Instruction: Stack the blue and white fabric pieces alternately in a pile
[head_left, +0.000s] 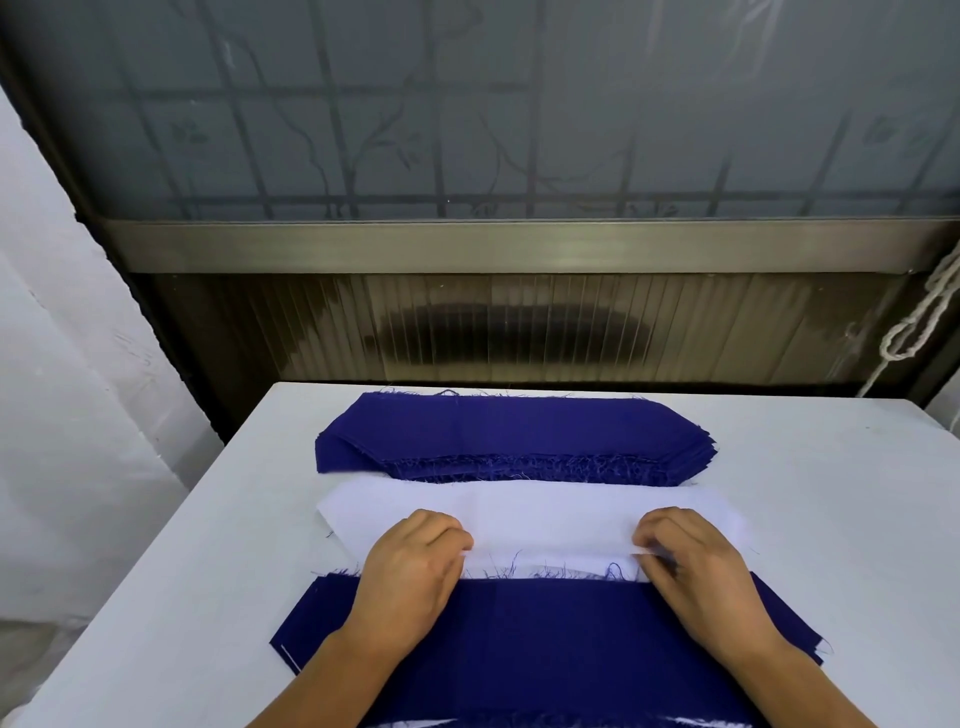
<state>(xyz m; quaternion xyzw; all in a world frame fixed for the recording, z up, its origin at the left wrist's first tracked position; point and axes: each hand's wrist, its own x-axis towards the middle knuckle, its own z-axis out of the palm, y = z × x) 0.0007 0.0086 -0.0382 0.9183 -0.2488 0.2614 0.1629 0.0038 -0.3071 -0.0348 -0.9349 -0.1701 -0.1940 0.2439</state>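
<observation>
A thick stack of blue fabric pieces (514, 431) lies at the far side of the white table. In front of it sits a pile of white fabric pieces (545, 512). Nearest me is a pile topped by a blue piece (545, 639), with white showing under its near edge. My left hand (410, 571) pinches the near edge of the top white piece on the left. On the right side of that same edge, my right hand (691, 566) has its fingers closed on the fabric. Both hands rest over the near blue pile.
The white table (841, 519) extends to both sides of the fabric. Behind it stands a frosted window with a metal sill (519, 244). A white cord (924, 322) hangs at the right. White cloth (62, 364) drapes along the left.
</observation>
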